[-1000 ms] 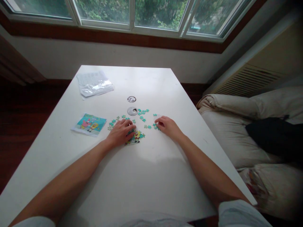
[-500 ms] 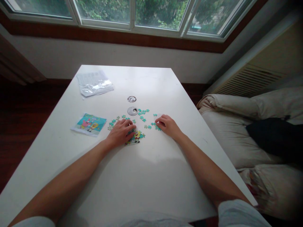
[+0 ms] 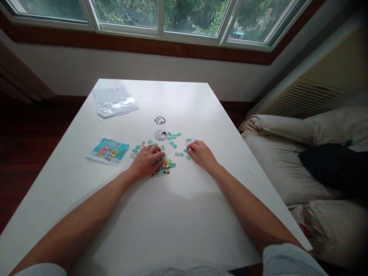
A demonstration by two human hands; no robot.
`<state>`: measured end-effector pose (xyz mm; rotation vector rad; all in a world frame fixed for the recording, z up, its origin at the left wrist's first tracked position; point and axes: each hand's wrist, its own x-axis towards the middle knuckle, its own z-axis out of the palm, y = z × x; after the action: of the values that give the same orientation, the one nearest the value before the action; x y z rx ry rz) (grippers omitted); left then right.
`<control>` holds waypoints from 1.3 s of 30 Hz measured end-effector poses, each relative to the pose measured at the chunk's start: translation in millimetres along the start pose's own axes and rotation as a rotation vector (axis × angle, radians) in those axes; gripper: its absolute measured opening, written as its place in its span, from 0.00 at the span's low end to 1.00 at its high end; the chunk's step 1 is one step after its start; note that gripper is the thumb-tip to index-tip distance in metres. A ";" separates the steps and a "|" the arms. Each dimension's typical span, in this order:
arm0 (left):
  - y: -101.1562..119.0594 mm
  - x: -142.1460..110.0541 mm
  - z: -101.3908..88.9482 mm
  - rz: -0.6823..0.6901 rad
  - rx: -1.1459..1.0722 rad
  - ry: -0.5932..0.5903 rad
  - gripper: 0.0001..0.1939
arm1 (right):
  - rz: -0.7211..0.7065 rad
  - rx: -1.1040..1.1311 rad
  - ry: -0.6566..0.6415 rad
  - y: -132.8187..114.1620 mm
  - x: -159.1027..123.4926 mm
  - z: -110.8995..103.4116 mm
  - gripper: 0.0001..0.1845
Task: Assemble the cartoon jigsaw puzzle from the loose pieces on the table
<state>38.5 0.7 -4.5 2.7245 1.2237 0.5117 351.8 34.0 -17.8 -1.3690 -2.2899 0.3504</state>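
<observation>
My left hand (image 3: 146, 160) lies flat, fingers spread, on the left part of a small joined cartoon puzzle patch (image 3: 166, 167) on the white table (image 3: 172, 214). My right hand (image 3: 201, 153) rests to its right with fingers curled, its fingertips pinching a teal puzzle piece (image 3: 186, 151). Several loose teal pieces (image 3: 173, 139) are scattered just beyond both hands.
A printed cartoon reference picture (image 3: 108, 150) lies left of my left hand. A clear plastic bag (image 3: 114, 101) sits at the far left of the table. Two round metal cable holes (image 3: 160, 134) are in the table's middle. A cushioned sofa (image 3: 310, 165) stands to the right.
My right hand has slid a little left and towards the loose pieces, fingertips now on a teal piece. My left hand has stayed on the joined patch.
</observation>
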 end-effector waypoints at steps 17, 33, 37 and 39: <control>14.7 2.5 -4.5 0.161 0.001 -0.085 0.20 | -0.015 0.426 -0.025 -36.3 -1.1 -2.2 0.03; 13.4 1.6 -0.6 0.150 0.008 -0.073 0.18 | -0.234 0.347 -0.228 -54.6 -3.0 -0.3 0.10; 13.4 2.1 -0.3 0.153 0.018 -0.078 0.19 | -0.267 0.308 -0.198 -55.9 -4.5 1.7 0.10; 13.9 2.3 -0.6 0.152 0.019 -0.078 0.19 | -0.285 0.272 -0.180 -56.6 -5.3 3.0 0.10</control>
<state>49.5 -6.9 0.0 2.8389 1.0136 0.4068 309.1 2.4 2.7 -0.8957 -2.4302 0.6843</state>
